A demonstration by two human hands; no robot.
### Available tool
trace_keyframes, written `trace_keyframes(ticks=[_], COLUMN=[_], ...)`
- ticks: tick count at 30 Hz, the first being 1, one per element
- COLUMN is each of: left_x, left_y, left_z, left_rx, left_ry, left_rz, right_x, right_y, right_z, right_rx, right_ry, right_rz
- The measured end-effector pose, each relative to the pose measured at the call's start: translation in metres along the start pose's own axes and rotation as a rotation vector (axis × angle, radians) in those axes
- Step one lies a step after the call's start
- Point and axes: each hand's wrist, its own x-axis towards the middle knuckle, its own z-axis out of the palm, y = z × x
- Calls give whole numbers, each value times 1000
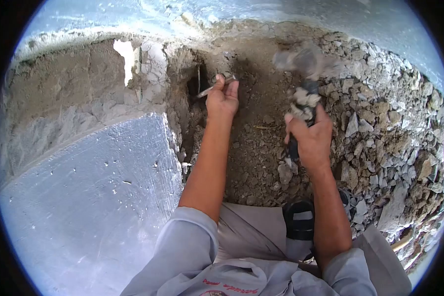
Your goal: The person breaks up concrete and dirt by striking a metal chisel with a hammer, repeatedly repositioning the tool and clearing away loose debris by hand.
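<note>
In the head view my left hand (pixel 223 102) is closed around a metal chisel (pixel 207 91). The chisel slants down to the left, its tip at a dark hole (pixel 194 84) in the broken edge of the floor. My right hand (pixel 312 140) grips the dark handle of a hammer (pixel 306 61), its head raised to the right of the chisel and smeared by motion. Pale, mottled material wraps part of the handle just above my fingers.
A smooth grey concrete slab (pixel 93 197) lies at the left, with a rough broken edge beside my left forearm. Broken rubble (pixel 370 133) is heaped on the right. A pale concrete surface (pixel 133 17) curves across the top. My shoe (pixel 299 222) stands below the rubble.
</note>
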Motion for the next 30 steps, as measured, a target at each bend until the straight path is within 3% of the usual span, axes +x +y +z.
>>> trace_keyframes(ticks=[4, 11, 16, 19, 23, 24, 27, 30], left_x=[-4, -8, 7, 5, 3, 6, 7, 2], left_y=[11, 9, 19, 23, 25, 26, 27, 29], left_z=[7, 17, 16, 16, 13, 11, 14, 8], left_rx=[-66, -114, -127, -172, -214, -216, -172, -131], left_ry=[47, 81, 66, 48, 43, 35, 52, -1], left_rz=[-6, -24, -11, -34, -40, -40, -47, 5], right_x=[14, 20, 51, 35, 17, 22, 46, 38], right_y=[-6, 35, 15, 3, -7, 1, 20, 4], right_z=[33, 67, 69, 69, 81, 91, 79, 65], right_rx=[253, 57, -116, -121, 174, 84, -223, -342], right_ry=[109, -61, -294, -105, 181, 279, -287, -234], right_rz=[-22, -28, 255, -101, -202, -159, 214, 21])
